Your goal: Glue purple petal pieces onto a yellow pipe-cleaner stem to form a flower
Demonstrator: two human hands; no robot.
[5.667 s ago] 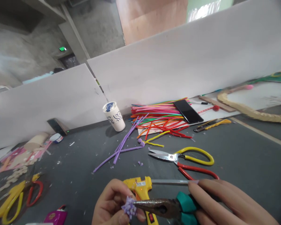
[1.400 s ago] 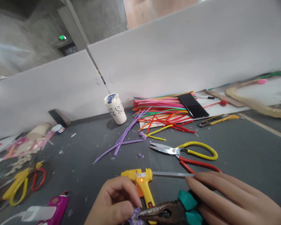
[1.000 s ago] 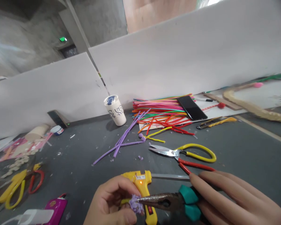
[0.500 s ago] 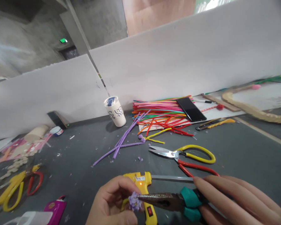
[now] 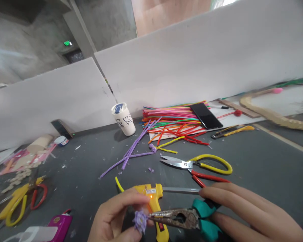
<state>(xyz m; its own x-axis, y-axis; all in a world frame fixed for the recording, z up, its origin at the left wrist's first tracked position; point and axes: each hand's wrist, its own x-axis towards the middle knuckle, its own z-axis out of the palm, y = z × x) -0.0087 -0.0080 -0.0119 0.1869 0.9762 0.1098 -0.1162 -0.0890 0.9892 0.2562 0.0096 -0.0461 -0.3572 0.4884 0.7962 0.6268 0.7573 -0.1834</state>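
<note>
Between the fingers of my left hand (image 5: 113, 215) is a small purple pipe-cleaner flower (image 5: 140, 222); a yellow stem (image 5: 119, 184) sticks up behind the hand. My right hand (image 5: 252, 211) is wrapped round the teal handles of needle-nose pliers (image 5: 178, 216). Their jaws look slightly parted, with the tips at the flower's right edge; whether they grip it I cannot tell. Behind both hands lies a yellow glue gun (image 5: 154, 201), its orange light lit and a clear glue stick (image 5: 180, 190) coming out of its back.
Scissors (image 5: 184, 164) with yellow and red handles lie beyond my right hand. Purple pipe cleaners (image 5: 138, 143), a cup (image 5: 123, 120), a coloured bundle (image 5: 166, 117) and a phone (image 5: 206, 116) are further back. More scissors (image 5: 22, 198) and a magenta tool (image 5: 62, 223) lie left.
The flower has turned and shifted slightly left and down in my left hand. Its yellow stem now shows above that hand. The plier jaws have parted a little, and my right hand has shifted left.
</note>
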